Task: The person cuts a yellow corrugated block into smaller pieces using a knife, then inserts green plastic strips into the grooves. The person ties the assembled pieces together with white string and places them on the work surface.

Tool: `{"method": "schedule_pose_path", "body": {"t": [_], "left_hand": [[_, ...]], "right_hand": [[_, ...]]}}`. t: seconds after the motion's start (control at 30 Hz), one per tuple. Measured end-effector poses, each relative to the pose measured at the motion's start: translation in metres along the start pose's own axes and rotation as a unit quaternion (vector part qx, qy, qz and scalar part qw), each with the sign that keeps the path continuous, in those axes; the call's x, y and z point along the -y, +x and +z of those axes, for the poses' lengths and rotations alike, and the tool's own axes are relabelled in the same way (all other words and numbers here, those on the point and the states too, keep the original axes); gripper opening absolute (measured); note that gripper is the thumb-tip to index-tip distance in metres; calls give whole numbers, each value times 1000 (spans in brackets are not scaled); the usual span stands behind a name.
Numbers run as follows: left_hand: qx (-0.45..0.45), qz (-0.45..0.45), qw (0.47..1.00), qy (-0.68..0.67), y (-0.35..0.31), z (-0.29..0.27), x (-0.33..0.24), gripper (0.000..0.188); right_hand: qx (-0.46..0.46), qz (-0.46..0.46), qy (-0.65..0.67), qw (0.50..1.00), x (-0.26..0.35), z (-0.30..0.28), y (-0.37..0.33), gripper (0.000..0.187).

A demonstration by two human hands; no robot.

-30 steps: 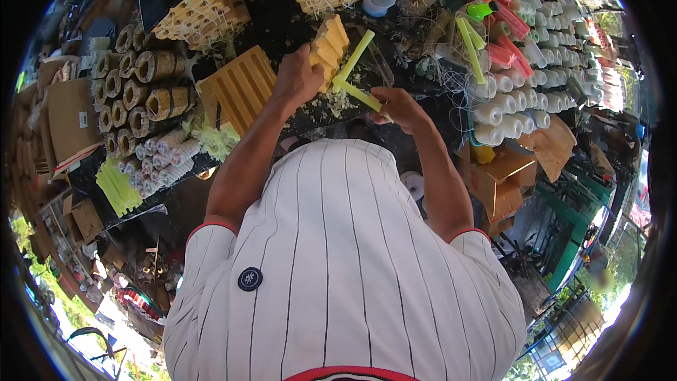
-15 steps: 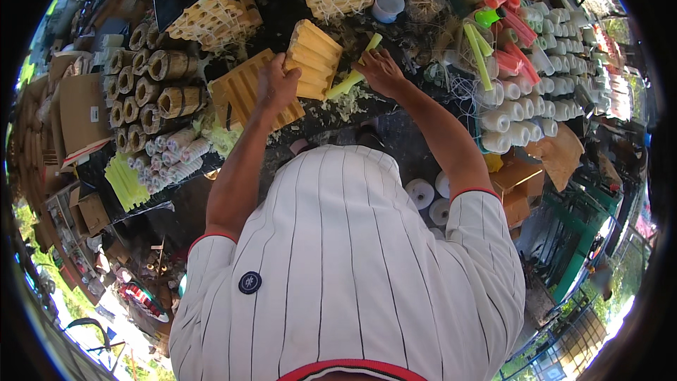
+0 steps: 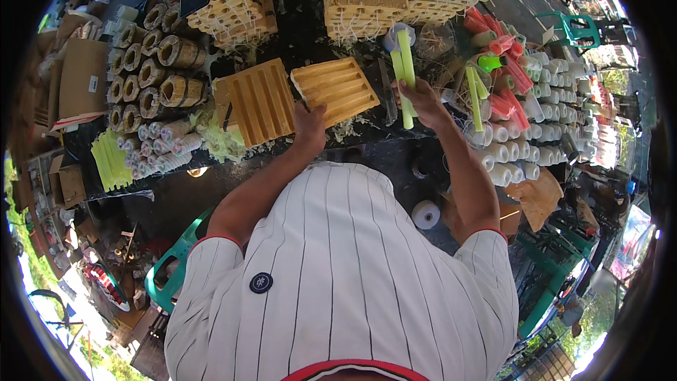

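Observation:
My right hand (image 3: 423, 103) is closed around two long pale green candles (image 3: 405, 63), held upright over the table's front edge. My left hand (image 3: 310, 125) grips the near left edge of a yellow grooved mould half (image 3: 337, 87), its grooves facing up and no candles in them. Just left of it lies a second, browner grooved mould half (image 3: 255, 104), also grooves up. Pale shavings are scattered around both halves. Behind the candles' upper ends is a small pale tub (image 3: 392, 38), partly hidden.
Stacked yellow moulds with holes and strings (image 3: 367, 10) stand at the back. Hollow brown tubes (image 3: 180, 90) and light green sticks (image 3: 111, 161) are at the left. White rolls (image 3: 502, 173), red bundles (image 3: 504, 107) and a green bottle (image 3: 489, 63) crowd the right.
My right hand has moved right and raised the candles upright. The yellow mould half has shifted right and turned, with my left hand now at its near edge.

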State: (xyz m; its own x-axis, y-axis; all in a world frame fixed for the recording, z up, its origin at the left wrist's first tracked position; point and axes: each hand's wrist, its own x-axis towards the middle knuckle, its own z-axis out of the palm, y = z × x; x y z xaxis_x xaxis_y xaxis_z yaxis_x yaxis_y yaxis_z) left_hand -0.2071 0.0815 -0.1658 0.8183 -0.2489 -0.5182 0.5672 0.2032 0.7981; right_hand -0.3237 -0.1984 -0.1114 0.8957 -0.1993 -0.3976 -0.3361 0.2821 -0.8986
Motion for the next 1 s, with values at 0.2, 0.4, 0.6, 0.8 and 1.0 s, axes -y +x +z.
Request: {"method": "schedule_pose_path", "body": {"t": [0.2,0.4,0.6,0.8,1.0], "left_hand": [[89,-41,944,317,-17,-25,48,54],[149,-338,926,73,-20,-23,50,69],[229,-356,861,280,-16,-5,-18,69],[329,-107,901,263,-29,42,-17,31],[352,-254,819,374,-27,33,-18,10]], "right_hand": [[21,24,114,993,-10,45,1,35],[0,86,204,975,-29,53,13,39],[-67,79,281,954,-50,76,20,40],[-90,65,331,937,-42,112,0,40],[-126,-80,266,952,-35,59,-5,26]]}}
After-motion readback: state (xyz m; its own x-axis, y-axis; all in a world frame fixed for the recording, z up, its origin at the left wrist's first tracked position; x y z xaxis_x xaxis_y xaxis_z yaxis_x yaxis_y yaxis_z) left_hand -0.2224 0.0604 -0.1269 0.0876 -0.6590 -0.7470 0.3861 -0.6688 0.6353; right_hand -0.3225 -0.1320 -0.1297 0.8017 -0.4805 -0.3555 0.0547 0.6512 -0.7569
